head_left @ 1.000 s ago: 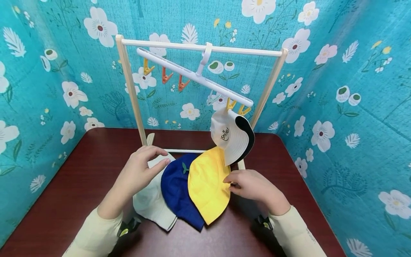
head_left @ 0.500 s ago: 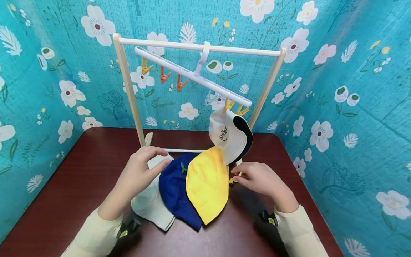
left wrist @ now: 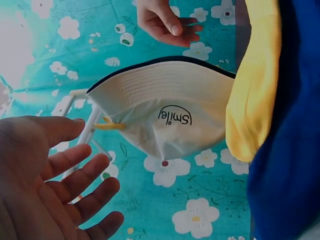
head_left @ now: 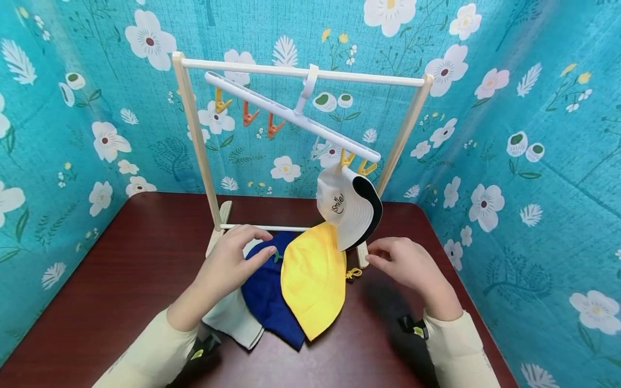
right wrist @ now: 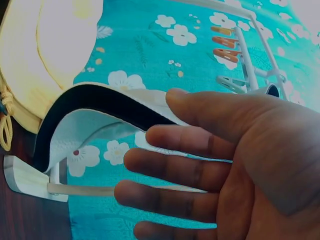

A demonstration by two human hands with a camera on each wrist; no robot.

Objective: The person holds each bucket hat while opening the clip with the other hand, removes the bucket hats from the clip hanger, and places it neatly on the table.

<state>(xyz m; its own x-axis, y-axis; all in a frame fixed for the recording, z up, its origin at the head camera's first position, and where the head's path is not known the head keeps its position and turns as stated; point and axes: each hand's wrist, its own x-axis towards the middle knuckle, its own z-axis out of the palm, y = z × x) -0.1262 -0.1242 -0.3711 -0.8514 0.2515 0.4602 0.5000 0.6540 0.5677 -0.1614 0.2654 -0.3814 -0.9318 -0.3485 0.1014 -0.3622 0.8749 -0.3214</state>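
My left hand (head_left: pixel 236 264) hovers over the light grey hat (head_left: pixel 234 315) and the left part of the navy blue hat (head_left: pixel 271 302), its fingers loosely bent and holding nothing. On the right, my right hand (head_left: pixel 407 264) is held above the table beside the yellow bucket hat (head_left: pixel 314 285), apart from it, with relaxed fingers. These hats lie overlapping on the table. A white hat (head_left: pixel 335 202) with "smile" lettering and a black underside hangs from a yellow clip (head_left: pixel 346 157) on the tilted white hanger (head_left: pixel 291 114). The left wrist view shows the white hat (left wrist: pixel 175 120) close up.
A wooden rack (head_left: pixel 195 134) with a white top bar (head_left: pixel 291 70) carries the hanger. Orange clips (head_left: pixel 248 114) and another yellow clip (head_left: pixel 221 101) hang on its left half. A yellow cord (head_left: pixel 354 273) lies beside the yellow hat on the dark red table (head_left: pixel 155 258). Flowered cloth surrounds the table.
My right hand has left the yellow hat's edge and moved right, exposing the cord. My left hand has shifted slightly right, over the hats. The hats have stayed in place.
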